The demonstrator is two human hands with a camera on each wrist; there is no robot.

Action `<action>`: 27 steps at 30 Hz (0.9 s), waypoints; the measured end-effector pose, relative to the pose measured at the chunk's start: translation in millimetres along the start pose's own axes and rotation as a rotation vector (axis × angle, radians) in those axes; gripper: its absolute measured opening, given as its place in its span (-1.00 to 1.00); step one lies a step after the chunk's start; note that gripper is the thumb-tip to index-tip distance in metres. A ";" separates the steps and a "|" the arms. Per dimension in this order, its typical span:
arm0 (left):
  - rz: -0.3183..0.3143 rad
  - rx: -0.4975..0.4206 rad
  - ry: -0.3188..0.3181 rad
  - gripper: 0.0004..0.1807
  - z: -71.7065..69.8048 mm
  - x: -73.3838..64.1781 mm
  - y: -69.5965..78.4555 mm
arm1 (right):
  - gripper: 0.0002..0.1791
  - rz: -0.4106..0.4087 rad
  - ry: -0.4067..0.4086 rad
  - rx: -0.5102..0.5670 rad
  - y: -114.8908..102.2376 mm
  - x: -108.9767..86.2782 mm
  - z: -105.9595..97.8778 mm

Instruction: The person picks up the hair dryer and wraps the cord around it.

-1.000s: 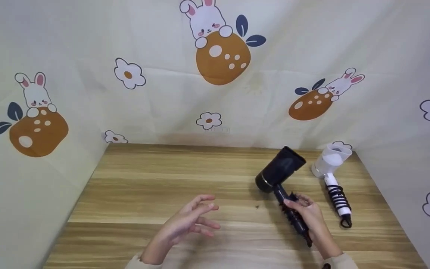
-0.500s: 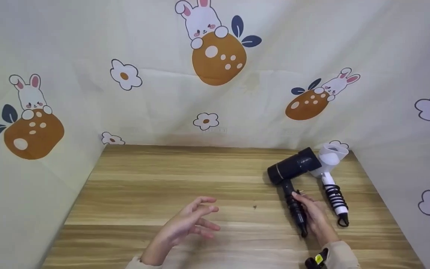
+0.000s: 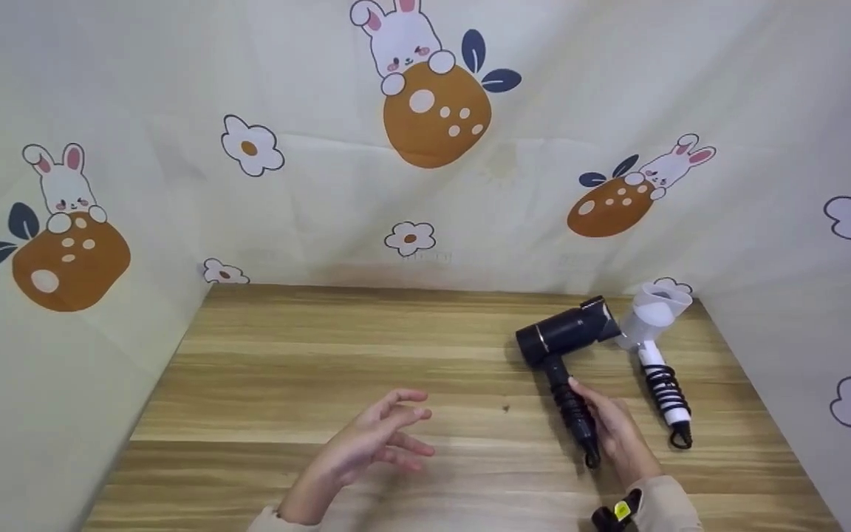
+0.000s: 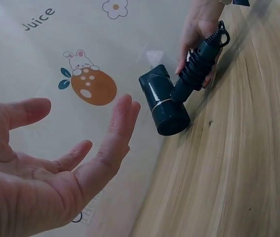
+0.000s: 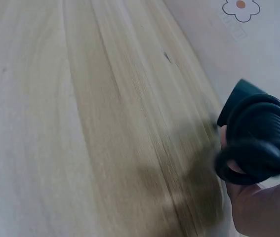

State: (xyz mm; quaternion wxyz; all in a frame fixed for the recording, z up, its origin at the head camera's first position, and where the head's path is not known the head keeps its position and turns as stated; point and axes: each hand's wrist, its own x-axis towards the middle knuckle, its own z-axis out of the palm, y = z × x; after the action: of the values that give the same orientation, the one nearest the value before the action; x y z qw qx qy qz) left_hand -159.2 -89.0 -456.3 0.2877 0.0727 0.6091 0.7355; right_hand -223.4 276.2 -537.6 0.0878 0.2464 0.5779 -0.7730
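On the right of the head view, my right hand grips the handle of a black hair dryer, its cord wound round the handle. The nozzle points right, towards a white hair dryer. In the left wrist view, fingers curl round the black hair dryer's handle; the right wrist view shows the handle end with its cord loop. Whether the dryer touches the table cannot be told. My left hand hovers with spread, relaxed fingers, holding nothing.
The white dryer lies near the back right corner of the wood-grain table, black cord coiled round its handle. A pale cloth printed with rabbits, oranges and flowers hangs behind and at both sides. A small dark mark shows on the tabletop.
The black hair dryer has turned clockwise, its nozzle swinging from up-right towards the right. It first went right towards the white dryer, then slightly back left. My left hand has stayed in place.
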 end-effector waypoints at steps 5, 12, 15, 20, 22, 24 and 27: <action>-0.003 0.008 0.005 -0.41 0.2 0.9 -1.4 | -0.76 -0.011 -0.017 0.032 -5.7 9.4 3.8; 0.008 0.026 -0.011 -0.40 -1.4 0.5 -1.8 | -0.74 -0.048 -0.015 -0.071 -21.0 18.6 2.2; 0.015 0.035 -0.019 -0.41 -2.3 0.8 -2.4 | -0.69 -0.073 -0.024 -0.116 -24.9 20.5 5.0; 0.010 0.061 0.021 -0.41 -1.3 4.0 -1.2 | -0.50 -0.110 -0.002 -0.310 -28.0 18.8 9.1; 0.026 0.110 0.050 -0.40 -1.4 6.1 0.1 | -0.43 -0.133 0.023 -0.454 -29.6 16.5 9.3; 0.054 0.186 0.085 -0.40 -1.7 8.8 1.0 | -0.39 -0.166 0.039 -0.595 -31.5 14.5 9.3; 0.110 0.318 0.135 -0.41 -3.8 14.1 0.5 | -0.37 -0.211 0.011 -0.750 -35.5 11.4 10.0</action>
State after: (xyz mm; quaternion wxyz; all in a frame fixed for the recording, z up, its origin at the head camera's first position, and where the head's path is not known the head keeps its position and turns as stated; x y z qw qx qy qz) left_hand -172.7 -85.1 -460.2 0.1905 0.1007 0.7307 0.6478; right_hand -250.9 279.7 -510.8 0.0888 0.1408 0.8429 -0.5116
